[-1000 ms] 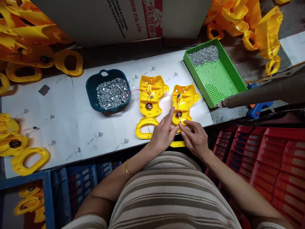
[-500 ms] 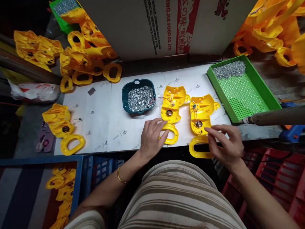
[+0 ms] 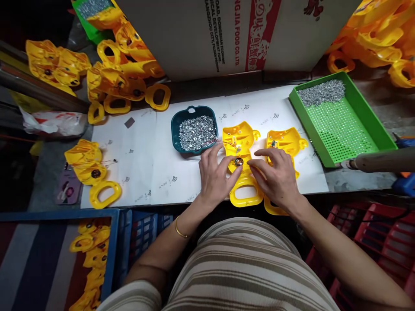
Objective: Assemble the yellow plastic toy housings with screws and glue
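Two yellow plastic shells with handles lie side by side near the table's front edge. My left hand (image 3: 215, 175) rests on the left side of the left shell (image 3: 241, 140), its fingers spread beside the small round speaker (image 3: 239, 162) set in it. My right hand (image 3: 275, 175) lies open between the two shells, fingers stretched toward that speaker, and covers much of the right shell (image 3: 287, 140). Thin red wires run from the left shell toward a dark teal bowl (image 3: 177, 123) full of small silver screws.
A green perforated tray (image 3: 345, 125) holding screws sits at the right. A big cardboard box (image 3: 227, 34) stands behind. More yellow shells are piled at the back left (image 3: 119, 77), back right (image 3: 376, 34) and left edge (image 3: 92, 172). Red crates (image 3: 379, 233) and a blue crate (image 3: 110, 255) sit below.
My right hand has left the right shell's handle and moved left to the left shell. My left hand has shifted up beside the speaker. The left shell has slid nearer the table edge.
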